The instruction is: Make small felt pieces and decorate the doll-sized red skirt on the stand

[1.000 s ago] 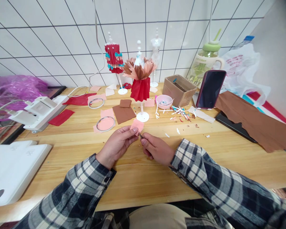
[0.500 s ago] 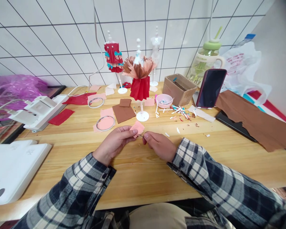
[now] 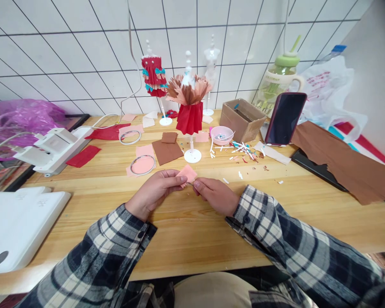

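My left hand (image 3: 158, 188) pinches a small folded piece of pink crepe paper (image 3: 188, 172) between thumb and fingers; its lower edge looks jagged. Closed close by on the right, my right hand (image 3: 216, 194) grips a thin metal tool (image 3: 190, 184) whose tip touches or nearly touches the paper's lower edge. Most of that tool is hidden in the fist, so its kind cannot be made out. Just beyond the hands stands a white mini dress form (image 3: 193, 155) wearing a red pleated paper skirt (image 3: 190, 117) and a ruffle of brown and pink jagged paper (image 3: 188, 92).
Behind are a dress form in red with blue bows (image 3: 154, 75) and a bare white one (image 3: 211, 60). Brown paper squares (image 3: 168, 153), metal rings (image 3: 143, 171), a pink bowl (image 3: 222, 136), a cardboard box (image 3: 244, 122), a phone (image 3: 285, 117) and paper scraps (image 3: 244, 152) lie around.
The pink paper sits slightly higher and flatter, showing more of its face. Both hands keep nearly the same place, and the view has shifted very slightly.
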{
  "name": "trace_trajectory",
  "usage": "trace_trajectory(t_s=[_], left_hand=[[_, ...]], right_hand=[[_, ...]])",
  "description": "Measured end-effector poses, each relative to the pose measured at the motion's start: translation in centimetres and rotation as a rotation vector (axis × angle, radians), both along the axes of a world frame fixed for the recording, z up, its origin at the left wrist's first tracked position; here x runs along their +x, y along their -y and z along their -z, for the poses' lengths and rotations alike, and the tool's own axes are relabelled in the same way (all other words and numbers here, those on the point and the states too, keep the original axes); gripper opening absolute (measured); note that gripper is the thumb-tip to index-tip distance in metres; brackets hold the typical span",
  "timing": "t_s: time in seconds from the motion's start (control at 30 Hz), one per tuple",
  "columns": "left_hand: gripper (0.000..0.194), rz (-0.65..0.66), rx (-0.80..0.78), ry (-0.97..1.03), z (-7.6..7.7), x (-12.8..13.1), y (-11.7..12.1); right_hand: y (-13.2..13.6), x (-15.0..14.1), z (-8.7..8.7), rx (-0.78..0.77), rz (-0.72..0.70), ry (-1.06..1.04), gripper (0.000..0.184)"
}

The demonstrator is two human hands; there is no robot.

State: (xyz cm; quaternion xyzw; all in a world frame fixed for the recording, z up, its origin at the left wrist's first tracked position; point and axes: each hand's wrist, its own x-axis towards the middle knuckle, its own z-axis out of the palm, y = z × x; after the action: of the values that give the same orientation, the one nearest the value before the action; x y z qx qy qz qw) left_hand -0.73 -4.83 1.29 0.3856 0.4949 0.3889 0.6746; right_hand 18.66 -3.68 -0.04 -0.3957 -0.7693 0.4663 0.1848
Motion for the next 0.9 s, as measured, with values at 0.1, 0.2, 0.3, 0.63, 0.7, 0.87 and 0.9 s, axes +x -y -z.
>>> trace_trajectory(t_s=[0.1, 0.2, 0.3, 0.63, 0.7, 0.87, 0.9], left_hand=[[0.022, -0.002, -0.009, -0.003, 0.0, 0.0, 0.0], [0.023, -0.01, -0.016, -0.004, 0.0, -0.1, 0.0], [0.022, -0.01, -0.022, -0.006, -0.1, -0.1, 0.0], [0.018, -0.064, -0.025, 0.045, -0.1, 0.2, 0.0], [0.016, -0.11, -0.025, 0.085, 0.0, 0.1, 0.0], [0.013, -0.198, -0.023, 0.195, 0.5, 0.4, 0.1], [0.013, -0.195, -0.025, 0.216, 0.5, 0.6, 0.1]], right_hand=[[0.0, 0.0, 0.1, -0.009, -0.005, -0.007, 0.034], [-0.1, 0.0, 0.3, -0.02, -0.008, -0.019, 0.034], [-0.1, -0.1, 0.3, -0.023, -0.014, -0.027, 0.034], [-0.2, -0.2, 0.0, -0.006, -0.006, 0.001, 0.034], [-0.1, -0.2, 0.0, -0.002, 0.004, 0.0, 0.034], [0.6, -0.4, 0.4, -0.035, 0.057, -0.084, 0.03], [0.8, -0.5, 0.6, -0.064, 0.046, -0.101, 0.03]])
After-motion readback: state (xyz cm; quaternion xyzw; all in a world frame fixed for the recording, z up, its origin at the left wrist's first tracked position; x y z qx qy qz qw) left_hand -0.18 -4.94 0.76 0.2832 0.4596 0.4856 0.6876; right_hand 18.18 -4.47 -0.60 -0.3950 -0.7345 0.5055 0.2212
